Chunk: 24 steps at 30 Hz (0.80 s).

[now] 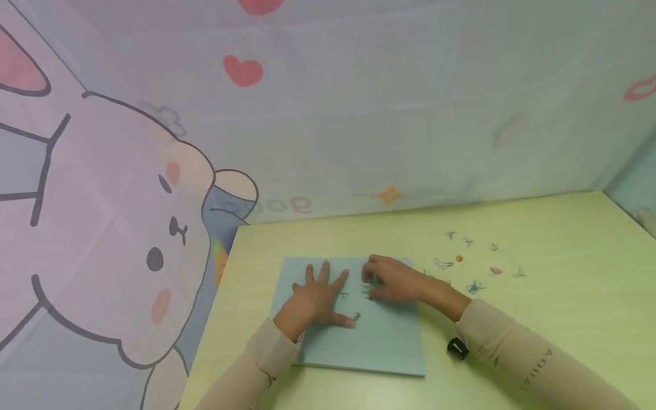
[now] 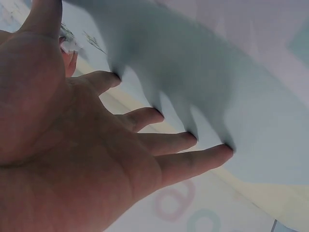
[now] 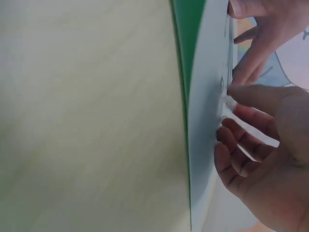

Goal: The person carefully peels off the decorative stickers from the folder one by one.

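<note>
A pale blue board (image 1: 359,347) lies on the table. My left hand (image 1: 318,299) rests on its left half with the fingers spread; in the left wrist view the fingertips (image 2: 227,149) press its surface. Over the upper right part, my right hand (image 1: 394,279) pinches a small white crumpled piece (image 3: 231,103) between thumb and fingers, against the board. Its material is hard to tell. Small plant pictures are on the board: a green sprig (image 1: 357,316) by the left thumb, a thin sprig (image 1: 344,295) between the hands, and another sprig (image 1: 367,295) partly under the right fingers.
Several small flower and leaf cutouts lie right of the board, among them a pink flower (image 1: 495,271), an orange flower (image 1: 459,258) and a blue one (image 1: 475,286). A black clip-like object (image 1: 457,348) sits by the right sleeve. A printed curtain (image 1: 359,114) hangs behind the table (image 1: 564,239).
</note>
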Motion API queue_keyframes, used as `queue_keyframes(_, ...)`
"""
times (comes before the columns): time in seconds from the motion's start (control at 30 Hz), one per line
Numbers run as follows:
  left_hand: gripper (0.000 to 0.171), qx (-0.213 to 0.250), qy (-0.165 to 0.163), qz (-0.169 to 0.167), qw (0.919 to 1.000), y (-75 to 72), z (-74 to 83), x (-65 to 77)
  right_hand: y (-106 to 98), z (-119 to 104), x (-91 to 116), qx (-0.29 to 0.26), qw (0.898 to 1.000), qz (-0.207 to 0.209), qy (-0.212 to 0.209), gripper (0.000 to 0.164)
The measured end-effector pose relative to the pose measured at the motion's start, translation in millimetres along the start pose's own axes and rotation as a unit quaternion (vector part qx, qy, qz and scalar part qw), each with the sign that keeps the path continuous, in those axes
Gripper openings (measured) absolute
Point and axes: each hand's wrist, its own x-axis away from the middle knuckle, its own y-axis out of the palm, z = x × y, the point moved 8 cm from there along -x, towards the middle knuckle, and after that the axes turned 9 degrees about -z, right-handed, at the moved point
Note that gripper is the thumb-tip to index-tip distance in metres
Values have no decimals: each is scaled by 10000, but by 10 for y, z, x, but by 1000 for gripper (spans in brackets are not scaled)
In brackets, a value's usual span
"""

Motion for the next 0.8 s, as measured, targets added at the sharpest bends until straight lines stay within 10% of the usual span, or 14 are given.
queue_keyframes(0.8, 117, -7, -45, 20, 10000, -3, 20, 5, -497, 240, 298, -749, 9918, 1024, 179, 11)
